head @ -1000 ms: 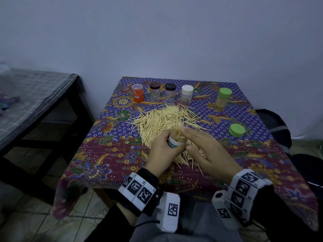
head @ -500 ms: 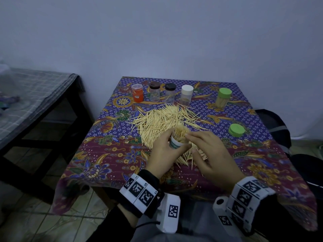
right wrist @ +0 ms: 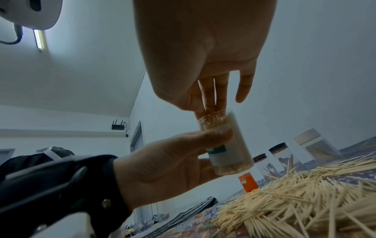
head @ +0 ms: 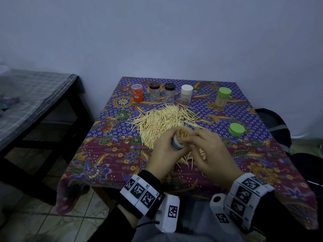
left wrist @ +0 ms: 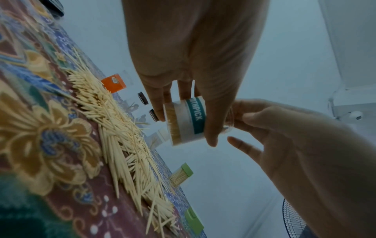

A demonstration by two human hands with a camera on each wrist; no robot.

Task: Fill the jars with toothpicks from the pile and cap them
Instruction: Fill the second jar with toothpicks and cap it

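- Toothpicks [head: 162, 119] lie in a broad pile at the middle of the desk [head: 111, 154], the largest thing on its patterned cloth; more fill the jar held above the pile's near edge.
- Capped jars stand in a row along the far edge; the green-capped jar [head: 222, 99] at far right looks full, and a loose green cap [head: 236, 129] lies right of the pile.
- Left hand [head: 163, 152] has its grip wrapped round the labelled jar [left wrist: 186, 122], thumb across the label, holding it tilted above the cloth.
- Right hand [head: 212, 154] reaches over the mouth, fingertips [right wrist: 211, 106] pressed on the stick ends; its grip is narrow, and I cannot tell whether it pinches any.
- Risk, as I judge it: the tilt could spill sticks, and proud ends could block the cap.
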